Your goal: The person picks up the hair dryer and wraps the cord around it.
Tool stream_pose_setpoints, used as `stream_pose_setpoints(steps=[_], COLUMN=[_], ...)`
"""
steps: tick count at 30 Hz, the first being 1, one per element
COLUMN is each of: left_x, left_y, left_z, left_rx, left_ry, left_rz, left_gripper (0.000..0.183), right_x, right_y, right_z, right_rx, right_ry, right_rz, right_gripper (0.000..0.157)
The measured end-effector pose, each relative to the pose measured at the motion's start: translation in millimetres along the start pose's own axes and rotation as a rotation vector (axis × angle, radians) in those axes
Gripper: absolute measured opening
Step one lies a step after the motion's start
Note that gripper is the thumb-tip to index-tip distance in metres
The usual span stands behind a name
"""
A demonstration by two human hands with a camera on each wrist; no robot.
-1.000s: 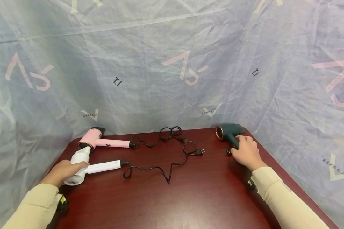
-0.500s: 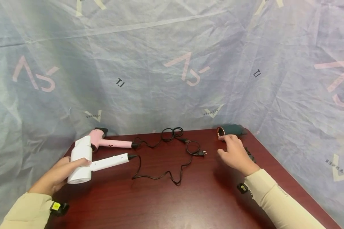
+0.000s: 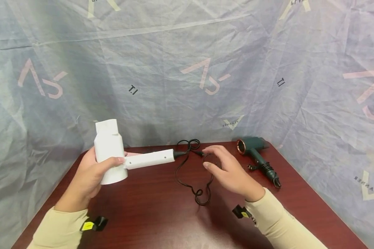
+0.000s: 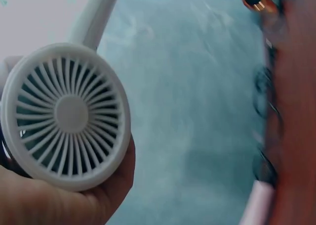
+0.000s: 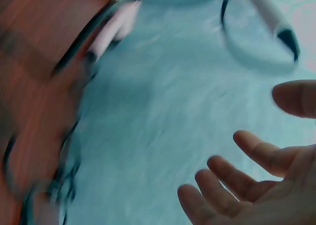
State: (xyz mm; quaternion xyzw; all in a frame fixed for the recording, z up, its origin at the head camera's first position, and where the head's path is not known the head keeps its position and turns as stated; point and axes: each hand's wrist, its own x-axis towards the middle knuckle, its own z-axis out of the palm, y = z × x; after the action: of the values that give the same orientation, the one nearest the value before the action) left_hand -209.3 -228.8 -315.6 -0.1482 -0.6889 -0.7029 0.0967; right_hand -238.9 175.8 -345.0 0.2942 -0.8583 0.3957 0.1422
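Observation:
My left hand (image 3: 90,173) grips a white hair dryer (image 3: 110,155) around its barrel, held up above the table. Its handle points right, and a black cord (image 3: 190,186) hangs from the handle's end. The left wrist view shows the round slatted grille (image 4: 71,113) at the dryer's back, with fingers curled below it. My right hand (image 3: 229,171) hovers right of the handle's end, fingers spread and slightly bent, holding nothing. In the right wrist view that hand (image 5: 256,180) is apart from the white handle (image 5: 264,10).
A dark green hair dryer (image 3: 250,145), its cord wound on the handle, lies at the back right of the dark red table (image 3: 162,221). Mostly hidden behind the white one is a pink hair dryer (image 5: 116,29). A grey printed cloth (image 3: 162,76) surrounds the table.
My left hand has raised the white hair dryer off the table and brought it rightward, its cord trailing. My right hand has left the green hair dryer and moved left toward the middle.

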Motion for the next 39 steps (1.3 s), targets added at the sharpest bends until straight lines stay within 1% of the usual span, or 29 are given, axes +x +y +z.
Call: stream_pose_setpoints(steps=[3, 4, 6, 9, 11, 13, 14, 16, 17, 18, 21, 25, 27, 30, 31, 33, 36, 38, 39], left_x=[-0.4, -0.6, -1.6, -4.4, -7.9, -10.7, -11.8, -12.5, -12.2, -11.6, -10.3, -10.2, -9.7, -9.1, -9.0, -9.3, -10.8, -12.3, -13.1], left_y=[14.2, 19.0, 28.6, 41.6, 48.3, 52.6, 54.0, 55.0, 54.7, 54.2, 53.4, 53.1, 52.6, 50.3, 49.3, 47.4, 44.9, 43.9, 43.5], left_z=[25.4, 33.4, 48.1, 65.8, 74.2, 80.3, 82.3, 84.7, 85.3, 85.9, 87.2, 89.9, 91.8, 94.7, 95.6, 97.3, 99.6, 100.6, 100.8], left_rx=[-0.018, -0.029, -0.051, -0.091, -0.091, -0.082, -0.075, -0.070, -0.078, -0.088, -0.106, -0.131, -0.132, -0.112, -0.088, -0.006, 0.135, 0.246, 0.286], left_ry=[0.041, 0.055, 0.094, 0.132, 0.158, 0.174, 0.180, 0.186, 0.184, 0.182, 0.186, 0.217, 0.231, 0.248, 0.260, 0.301, 0.373, 0.421, 0.429], left_rz=[0.079, 0.101, 0.141, 0.210, 0.255, 0.316, 0.346, 0.405, 0.435, 0.466, 0.517, 0.573, 0.614, 0.662, 0.674, 0.687, 0.679, 0.665, 0.660], left_gripper=[0.051, 0.053, 0.056, 0.060, 0.061, 0.061, 0.061, 0.061, 0.061, 0.062, 0.063, 0.066, 0.066, 0.065, 0.065, 0.068, 0.075, 0.082, 0.084], right_x=[3, 4, 5, 8, 8, 7, 6, 4, 3, 3, 2, -2, -4, -5, -6, -7, -10, -12, -13], right_y=[-22, -29, -40, -48, -50, -52, -53, -56, -57, -58, -60, -64, -65, -66, -66, -66, -68, -71, -72], right_z=[7.6, 9.6, 13.9, 19.3, 21.9, 23.9, 24.7, 26.5, 27.2, 27.7, 27.8, 27.4, 27.1, 27.7, 28.1, 28.9, 29.6, 30.0, 30.1], right_rx=[0.157, 0.207, 0.282, 0.371, 0.425, 0.518, 0.540, 0.579, 0.582, 0.573, 0.449, 0.260, 0.162, 0.029, -0.011, -0.079, -0.171, -0.248, -0.290], right_ry=[-0.021, -0.015, 0.033, 0.116, 0.147, 0.124, 0.113, 0.093, 0.088, 0.082, 0.088, 0.076, 0.066, 0.070, 0.077, 0.089, 0.096, 0.097, 0.099], right_rz=[-0.036, -0.040, -0.056, -0.112, -0.164, -0.189, -0.192, -0.159, -0.139, -0.120, -0.078, -0.033, -0.027, -0.044, -0.049, -0.054, -0.056, -0.073, -0.085], right_gripper=[0.035, 0.034, 0.030, 0.024, 0.022, 0.021, 0.020, 0.018, 0.019, 0.019, 0.018, 0.018, 0.019, 0.022, 0.024, 0.029, 0.036, 0.038, 0.038])
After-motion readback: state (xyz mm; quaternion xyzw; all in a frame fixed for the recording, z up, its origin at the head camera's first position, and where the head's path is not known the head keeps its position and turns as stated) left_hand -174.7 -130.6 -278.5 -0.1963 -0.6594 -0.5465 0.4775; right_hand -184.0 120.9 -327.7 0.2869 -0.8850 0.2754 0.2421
